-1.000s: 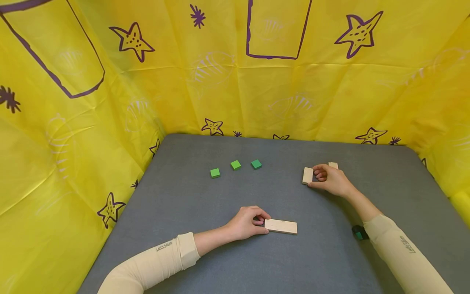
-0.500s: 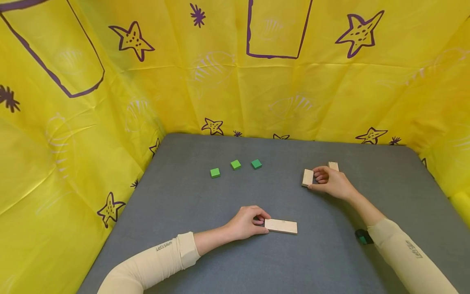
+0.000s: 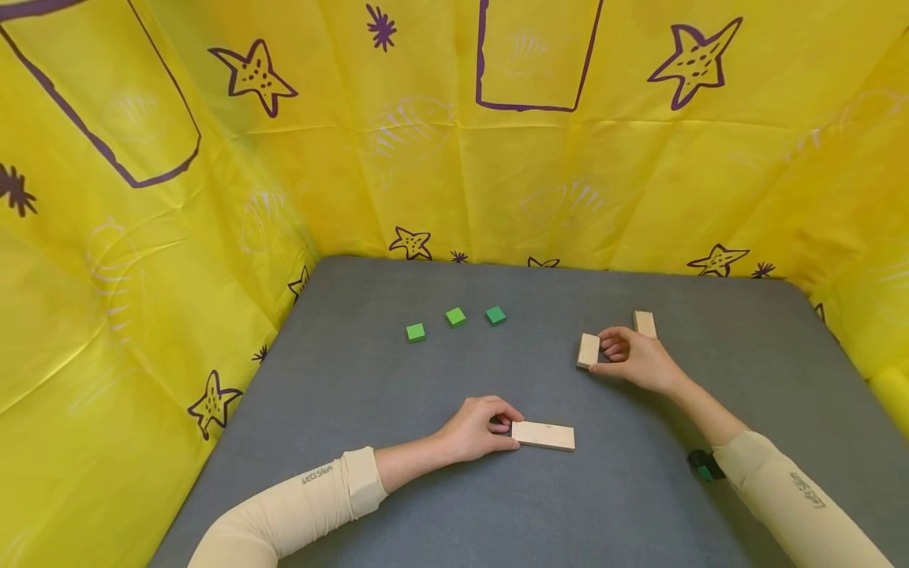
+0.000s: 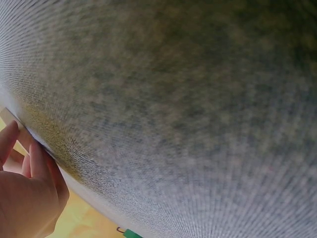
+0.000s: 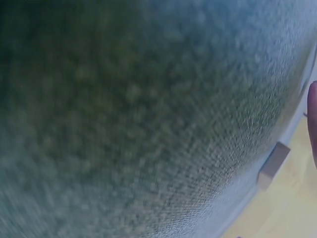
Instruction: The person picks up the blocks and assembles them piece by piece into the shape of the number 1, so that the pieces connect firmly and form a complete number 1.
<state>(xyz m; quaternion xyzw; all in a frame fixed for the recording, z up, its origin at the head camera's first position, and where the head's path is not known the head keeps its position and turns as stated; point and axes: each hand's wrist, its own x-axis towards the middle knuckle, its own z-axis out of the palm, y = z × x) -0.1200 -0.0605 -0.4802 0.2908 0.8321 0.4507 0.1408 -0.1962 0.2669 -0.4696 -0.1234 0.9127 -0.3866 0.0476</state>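
My left hand (image 3: 474, 430) pinches the left end of a long, pale wooden block (image 3: 544, 435) that lies flat near the middle of the grey table. Thumb and fingers sit on its two long sides; in the left wrist view part of the block (image 4: 7, 117) shows past the fingertips. Farther back on the right, my right hand (image 3: 642, 361) holds a second wooden block (image 3: 589, 351) between thumb and fingers. Whether this block touches the table I cannot tell. Just behind the right hand lies a third wooden block (image 3: 645, 324), partly covered by the hand.
Three small green tiles lie toward the back of the table: a light one (image 3: 415, 333), another light one (image 3: 455, 317) and a darker one (image 3: 495, 315). Yellow cloth (image 3: 454, 173) with starfish drawings surrounds the table's back and sides.
My right hand has come slightly nearer and leftward with its wooden block, uncovering more of the block behind. The left hand and its block have stayed put.
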